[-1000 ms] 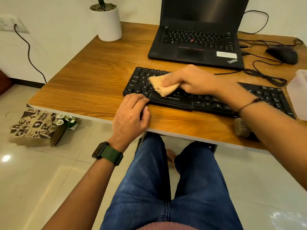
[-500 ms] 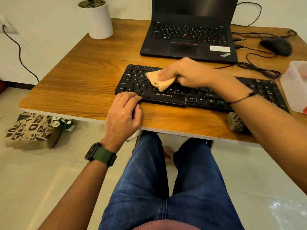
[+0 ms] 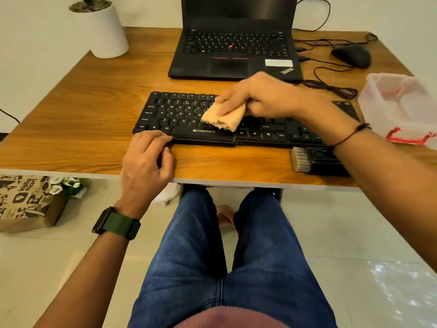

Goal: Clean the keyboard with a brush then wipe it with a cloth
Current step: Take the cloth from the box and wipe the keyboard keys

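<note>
A person sits at a wooden surface (image 3: pixel 94 110), seen from above their own head, blue-jeaned legs tucked beneath its front edge. On the floor at far left stands a brown printed paper bag (image 3: pixel 23 202) with small white flowers (image 3: pixel 63 184) beside it. At the surface's back left corner is a white plant pot (image 3: pixel 104 31) topped with pebbles.

The left hand (image 3: pixel 146 162), a green-strapped watch (image 3: pixel 117 224) on its wrist, rests at the near left corner of a black keyboard (image 3: pixel 179 114). Its fingers are loosely curled with nothing inside the grip, and the fingertips touch the keyboard's front edge by the left end of the space bar.

The keyboard lies across the middle of the surface, parallel to the front edge. Behind it sits an open black laptop (image 3: pixel 234 50), screen dark.

On the keyboard's middle keys, just above the space bar, is a folded tan cloth (image 3: pixel 223 117). The right hand (image 3: pixel 267 95) reaches in from the right, its grip clamped on the cloth: fingers lie over the top and the thumb tucks in at the side, pressing the cloth down on the keys. A thin dark cord circles that wrist.

Just in front of the keyboard's right part, partly under the right forearm, lies a brush (image 3: pixel 312 160) with a black body, pale bristles pointing left. Behind, at the back right, sits a black mouse (image 3: pixel 352 55) with cables (image 3: pixel 331 88) trailing. At far right stands a clear plastic box (image 3: pixel 399 107) with a red clip.
</note>
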{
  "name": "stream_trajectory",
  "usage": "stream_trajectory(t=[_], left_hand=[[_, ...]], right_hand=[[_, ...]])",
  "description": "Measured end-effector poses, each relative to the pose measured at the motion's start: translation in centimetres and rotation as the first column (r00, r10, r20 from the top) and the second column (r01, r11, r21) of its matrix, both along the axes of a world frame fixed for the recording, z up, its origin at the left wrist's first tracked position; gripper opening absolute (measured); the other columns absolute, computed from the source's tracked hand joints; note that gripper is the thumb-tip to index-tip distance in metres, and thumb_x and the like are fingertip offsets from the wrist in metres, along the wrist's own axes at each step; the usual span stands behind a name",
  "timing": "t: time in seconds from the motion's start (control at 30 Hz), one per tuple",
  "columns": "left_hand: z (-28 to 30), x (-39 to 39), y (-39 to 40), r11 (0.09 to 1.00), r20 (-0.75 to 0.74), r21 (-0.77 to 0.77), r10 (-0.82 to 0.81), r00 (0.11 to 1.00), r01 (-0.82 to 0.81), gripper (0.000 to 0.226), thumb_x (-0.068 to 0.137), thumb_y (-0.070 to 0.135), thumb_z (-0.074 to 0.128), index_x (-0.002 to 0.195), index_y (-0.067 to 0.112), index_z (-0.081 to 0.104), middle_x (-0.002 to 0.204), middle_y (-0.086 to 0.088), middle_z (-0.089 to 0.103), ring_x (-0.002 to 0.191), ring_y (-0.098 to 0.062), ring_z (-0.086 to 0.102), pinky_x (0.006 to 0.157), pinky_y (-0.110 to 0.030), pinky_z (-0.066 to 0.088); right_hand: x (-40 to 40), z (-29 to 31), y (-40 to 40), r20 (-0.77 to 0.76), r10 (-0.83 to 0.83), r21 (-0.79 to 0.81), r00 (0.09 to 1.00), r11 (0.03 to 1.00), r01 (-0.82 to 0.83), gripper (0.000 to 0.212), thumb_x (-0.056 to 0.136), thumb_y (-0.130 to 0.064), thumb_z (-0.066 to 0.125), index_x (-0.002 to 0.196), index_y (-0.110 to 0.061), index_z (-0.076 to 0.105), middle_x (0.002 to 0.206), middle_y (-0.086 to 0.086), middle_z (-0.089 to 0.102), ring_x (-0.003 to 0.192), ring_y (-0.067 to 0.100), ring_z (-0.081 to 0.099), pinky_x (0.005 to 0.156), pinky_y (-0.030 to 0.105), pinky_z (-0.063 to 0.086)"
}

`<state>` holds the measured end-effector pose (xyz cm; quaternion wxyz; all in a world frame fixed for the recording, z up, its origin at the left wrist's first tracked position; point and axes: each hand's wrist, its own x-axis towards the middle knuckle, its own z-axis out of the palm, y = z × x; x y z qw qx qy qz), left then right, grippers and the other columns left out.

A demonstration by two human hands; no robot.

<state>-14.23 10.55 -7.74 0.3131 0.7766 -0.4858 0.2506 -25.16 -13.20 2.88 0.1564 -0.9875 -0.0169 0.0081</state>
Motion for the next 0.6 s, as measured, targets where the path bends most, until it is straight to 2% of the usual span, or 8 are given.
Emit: stream_trajectory(t=[0.1, 0.2, 0.3, 0.37, 0.47, 0.53, 0.6], left_hand=[[-0.1, 0.0, 0.0, 1.0, -0.003, 0.003, -0.001, 1.0, 0.001, 0.026, 0.086, 0.009, 0.046, 0.099, -0.004, 0.065, 0.098, -0.02, 0.064, 0.096, -0.022, 0.05, 0.086, -0.024, 0.037], [-0.1, 0.0, -0.1, 1.0, 0.003, -0.008, 0.0, 1.0, 0.0, 0.026, 0.086, 0.009, 0.046, 0.099, -0.004, 0.065, 0.098, -0.02, 0.064, 0.096, -0.023, 0.051, 0.086, -0.025, 0.038], [-0.1, 0.0, -0.1, 1.0, 0.008, -0.014, -0.009, 1.0, 0.009, 0.026, 0.086, 0.009, 0.046, 0.098, -0.005, 0.065, 0.097, -0.021, 0.064, 0.096, -0.022, 0.05, 0.086, -0.025, 0.038], [-0.1, 0.0, -0.1, 1.0, 0.011, -0.017, -0.008, 1.0, 0.008, 0.026, 0.086, 0.009, 0.046, 0.098, -0.005, 0.065, 0.097, -0.021, 0.064, 0.096, -0.023, 0.051, 0.086, -0.026, 0.038], [-0.1, 0.0, -0.1, 1.0, 0.009, -0.016, -0.01, 1.0, 0.01, 0.026, 0.085, 0.008, 0.046, 0.098, -0.005, 0.065, 0.097, -0.021, 0.064, 0.096, -0.024, 0.051, 0.086, -0.027, 0.039], [-0.2, 0.0, -0.1, 1.0, 0.009, -0.012, -0.01, 1.0, 0.01, 0.025, 0.085, 0.007, 0.047, 0.099, -0.005, 0.065, 0.097, -0.022, 0.064, 0.096, -0.025, 0.051, 0.086, -0.028, 0.039], [-0.2, 0.0, 0.0, 1.0, 0.014, -0.006, -0.005, 1.0, 0.005, 0.025, 0.085, 0.007, 0.047, 0.099, -0.005, 0.065, 0.098, -0.022, 0.063, 0.096, -0.026, 0.052, 0.086, -0.028, 0.039]], right_hand=[[-1.7, -0.8, -0.8, -0.074, -0.017, -0.015, 0.997, 1.0, 0.016, 0.055, 0.08, 0.016, 0.044, 0.12, -0.016, 0.061, 0.136, 0.0, 0.052, 0.132, 0.014, 0.041, 0.109, 0.021, 0.024], [-4.8, -0.7, -2.5, -0.112, -0.06, -0.011, 0.992, 0.998, 0.059, 0.056, 0.081, 0.015, 0.045, 0.119, -0.022, 0.061, 0.136, -0.01, 0.049, 0.13, 0.002, 0.033, 0.103, 0.018, 0.022], [-7.1, -0.3, -3.9, -0.188, -0.074, -0.033, 0.979, 0.997, 0.069, 0.056, 0.08, 0.015, 0.047, 0.115, -0.026, 0.063, 0.129, -0.021, 0.046, 0.132, 0.01, 0.038, 0.108, 0.03, 0.029], [-7.7, 0.3, -4.2, -0.19, -0.107, 0.009, 0.976, 0.994, 0.11, 0.053, 0.08, 0.016, 0.047, 0.114, -0.021, 0.063, 0.125, -0.018, 0.049, 0.131, 0.013, 0.041, 0.108, 0.03, 0.03], [-7.0, 0.7, -3.3, -0.045, -0.118, 0.065, 0.992, 0.991, 0.12, 0.048, 0.08, 0.015, 0.049, 0.114, -0.016, 0.064, 0.13, -0.006, 0.055, 0.128, 0.013, 0.045, 0.108, 0.025, 0.03], [-5.7, 0.2, -2.1, 0.011, -0.081, 0.041, 0.997, 0.996, 0.081, 0.05, 0.081, 0.014, 0.047, 0.118, -0.016, 0.063, 0.134, 0.0, 0.054, 0.13, 0.014, 0.043, 0.108, 0.021, 0.025], [-4.5, -0.6, -1.2, -0.012, -0.027, -0.007, 1.0, 1.0, 0.027, 0.053, 0.08, 0.015, 0.045, 0.119, -0.017, 0.063, 0.136, 0.0, 0.053, 0.133, 0.014, 0.039, 0.107, 0.017, 0.021]])
